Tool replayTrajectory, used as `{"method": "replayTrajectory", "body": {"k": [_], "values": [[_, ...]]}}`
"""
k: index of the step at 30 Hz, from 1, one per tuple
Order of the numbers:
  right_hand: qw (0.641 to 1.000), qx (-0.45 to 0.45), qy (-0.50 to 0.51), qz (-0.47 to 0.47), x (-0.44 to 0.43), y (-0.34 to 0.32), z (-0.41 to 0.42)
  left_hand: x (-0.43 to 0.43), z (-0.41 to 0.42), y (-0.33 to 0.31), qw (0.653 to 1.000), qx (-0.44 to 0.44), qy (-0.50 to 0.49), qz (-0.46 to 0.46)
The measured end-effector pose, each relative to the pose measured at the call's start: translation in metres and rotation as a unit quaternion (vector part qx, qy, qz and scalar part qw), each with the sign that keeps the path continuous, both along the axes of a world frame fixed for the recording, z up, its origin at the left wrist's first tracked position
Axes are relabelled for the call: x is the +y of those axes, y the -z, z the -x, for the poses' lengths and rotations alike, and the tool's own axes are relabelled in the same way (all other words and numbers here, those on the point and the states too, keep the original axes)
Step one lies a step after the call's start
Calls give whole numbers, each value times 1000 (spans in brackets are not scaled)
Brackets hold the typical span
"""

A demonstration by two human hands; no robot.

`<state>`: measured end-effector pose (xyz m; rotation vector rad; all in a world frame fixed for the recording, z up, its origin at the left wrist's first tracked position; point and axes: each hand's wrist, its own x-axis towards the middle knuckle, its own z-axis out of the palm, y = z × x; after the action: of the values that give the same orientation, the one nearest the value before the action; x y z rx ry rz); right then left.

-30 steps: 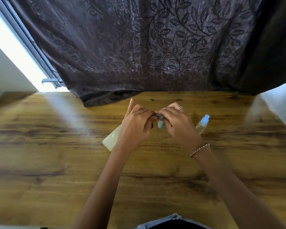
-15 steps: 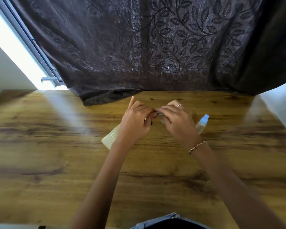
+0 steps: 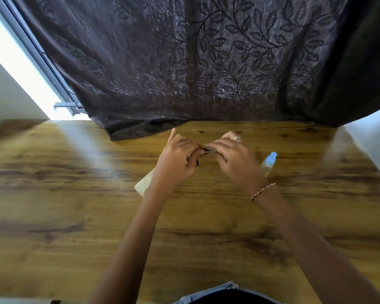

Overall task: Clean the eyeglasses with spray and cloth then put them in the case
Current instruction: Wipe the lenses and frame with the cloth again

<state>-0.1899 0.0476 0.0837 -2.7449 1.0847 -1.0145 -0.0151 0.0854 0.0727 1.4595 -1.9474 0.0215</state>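
Note:
My left hand (image 3: 176,163) and my right hand (image 3: 235,159) meet fingertip to fingertip above the wooden table (image 3: 75,216). Dark bits of the eyeglasses (image 3: 198,160) show between the curled fingers of my left hand; most of the frame is hidden. My right hand pinches a thin grey strip of cloth (image 3: 211,149) against the glasses. The pale beige case (image 3: 143,184) lies on the table, partly under my left wrist. A small clear spray bottle (image 3: 268,164) with a light blue cap lies just right of my right hand.
A dark leaf-patterned curtain (image 3: 206,62) hangs at the table's far edge, and its hem rests on the wood. A bright window frame (image 3: 42,62) is at the back left. White walls flank both sides.
Both hands have stayed joined and lifted slightly away from me. The grey patch that hung below my right fingers one second ago is now tucked out of sight.

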Motion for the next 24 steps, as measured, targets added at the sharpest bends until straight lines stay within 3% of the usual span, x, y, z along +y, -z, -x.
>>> {"method": "replayTrajectory", "body": {"k": [4,10,17,24], "values": [[1000,-26,-4,-7,0,-4,-2,0,-3,-1,1000,11,10,8],[993,-40,74,-78,-13,6,22,5,-22,-4,999,43,-12,14],[998,-54,-15,-23,2,-8,-8,-2,-5,-4,999,33,22,11],[990,-85,75,-83,-16,9,32,14,-36,-11,995,93,-27,29]]}}
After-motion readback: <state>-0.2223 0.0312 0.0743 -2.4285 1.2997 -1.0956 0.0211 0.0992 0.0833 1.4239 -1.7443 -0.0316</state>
